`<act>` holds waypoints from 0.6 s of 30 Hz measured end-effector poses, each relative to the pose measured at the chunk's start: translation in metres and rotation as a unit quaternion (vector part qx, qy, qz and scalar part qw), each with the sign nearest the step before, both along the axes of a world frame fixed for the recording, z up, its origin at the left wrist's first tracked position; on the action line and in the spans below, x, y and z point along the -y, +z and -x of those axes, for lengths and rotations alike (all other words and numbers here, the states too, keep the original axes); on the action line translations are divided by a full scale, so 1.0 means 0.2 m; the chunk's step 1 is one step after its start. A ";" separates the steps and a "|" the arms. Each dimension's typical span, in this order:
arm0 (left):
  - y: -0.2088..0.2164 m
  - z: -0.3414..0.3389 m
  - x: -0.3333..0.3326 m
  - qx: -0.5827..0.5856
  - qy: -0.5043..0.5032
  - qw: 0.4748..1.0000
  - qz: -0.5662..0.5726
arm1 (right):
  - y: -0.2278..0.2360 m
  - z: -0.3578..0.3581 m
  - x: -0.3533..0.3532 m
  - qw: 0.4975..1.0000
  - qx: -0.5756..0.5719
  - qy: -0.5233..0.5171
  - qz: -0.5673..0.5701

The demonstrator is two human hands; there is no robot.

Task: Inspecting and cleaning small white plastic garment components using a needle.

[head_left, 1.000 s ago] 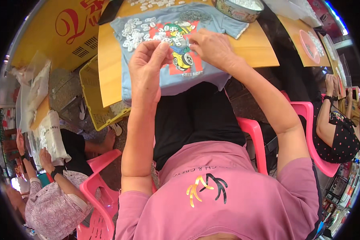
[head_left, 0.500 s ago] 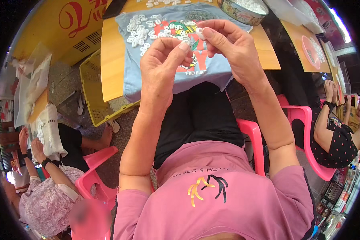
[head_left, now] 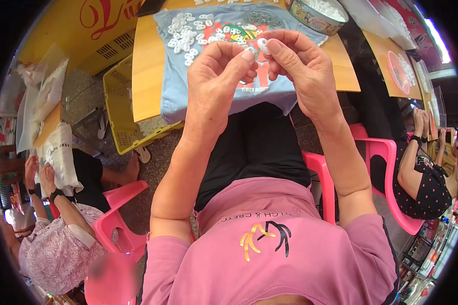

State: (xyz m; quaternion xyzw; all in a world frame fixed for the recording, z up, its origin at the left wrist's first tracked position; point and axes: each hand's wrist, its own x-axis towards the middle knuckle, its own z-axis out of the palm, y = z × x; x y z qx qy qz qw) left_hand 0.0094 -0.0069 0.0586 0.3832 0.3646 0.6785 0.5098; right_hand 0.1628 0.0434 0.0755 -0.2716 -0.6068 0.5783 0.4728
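Observation:
Between the thumb and fingers of my right hand [head_left: 305, 73] is a small white plastic piece [head_left: 263, 46], held up above the cloth. My left hand [head_left: 219, 76] is just left of it, closed in a pinch; the tiny thing at its fingertips is too small to name. Beneath both hands a blue printed T-shirt [head_left: 180, 96] is spread over the table edge. Several white oval two-hole pieces [head_left: 187, 38] lie scattered on the shirt, left of and beyond my left hand. A heap of small dark metal parts [head_left: 263, 19] sits on the shirt's far side.
A round tin [head_left: 318, 21] of white pieces stands at the table's [head_left: 343, 63] far right. To the left is a yellow crate [head_left: 118, 104]. Co-workers sit on both sides, one in a patterned shirt [head_left: 56, 249], near pink chairs [head_left: 118, 223]. A pink bowl [head_left: 398, 73] rests on the right-hand table.
Both hands appear slightly lower and further right, along with the table and shirt, as the view shifts. The right hand keeps its pinch on the white piece.

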 end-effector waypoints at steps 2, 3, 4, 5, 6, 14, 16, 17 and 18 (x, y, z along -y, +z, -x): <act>-0.01 0.00 0.00 0.003 -0.002 1.000 -0.002 | 0.00 0.01 0.01 1.000 0.001 -0.007 -0.011; -0.01 0.01 0.00 0.004 -0.006 1.000 -0.003 | 0.00 0.01 0.01 1.000 0.001 -0.015 -0.022; -0.01 0.01 0.00 0.006 -0.005 1.000 -0.002 | 0.00 0.02 0.01 1.000 0.002 -0.014 -0.022; 0.00 0.01 0.00 0.006 -0.001 1.000 -0.001 | 0.00 0.02 0.01 0.999 0.007 -0.030 -0.031; 0.00 0.01 0.00 0.006 0.002 1.000 0.001 | 0.00 0.02 0.00 0.998 0.013 -0.046 -0.040; -0.02 0.00 -0.01 0.012 -0.001 1.000 0.005 | 0.00 0.02 0.01 0.998 0.020 -0.051 -0.034; -0.01 0.00 -0.01 0.012 0.002 1.000 0.007 | -0.01 0.02 0.01 0.997 0.025 -0.056 -0.042; -0.01 0.00 -0.01 0.011 0.003 1.000 0.008 | -0.01 0.02 0.01 0.996 0.037 -0.067 -0.047; -0.01 0.00 -0.01 0.009 0.003 1.000 0.008 | -0.01 0.02 0.01 0.994 0.048 -0.078 -0.052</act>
